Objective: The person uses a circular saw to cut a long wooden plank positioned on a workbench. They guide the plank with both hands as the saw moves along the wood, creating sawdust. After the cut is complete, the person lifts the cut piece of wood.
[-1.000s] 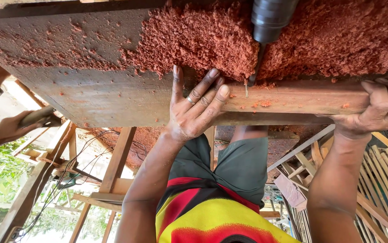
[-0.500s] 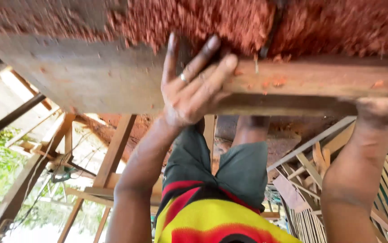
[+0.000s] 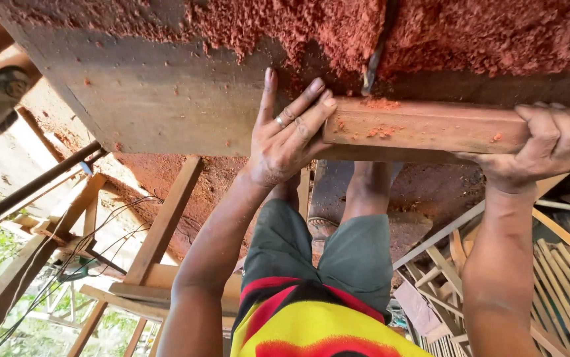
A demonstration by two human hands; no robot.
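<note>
The bar (image 3: pixel 424 125) lies on the bench (image 3: pixel 166 99), at the edge of the red sawdust (image 3: pixel 285 26). The left hand (image 3: pixel 285 135) is open, its fingers pressed flat on the bar's left end. The right hand (image 3: pixel 549 142) is closed around the bar's right end.

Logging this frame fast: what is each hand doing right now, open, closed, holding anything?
Left hand: open, fingers spread, pressed flat against the end of the reddish wooden piece.
Right hand: closed, grip wrapped around the same wooden piece.
</note>
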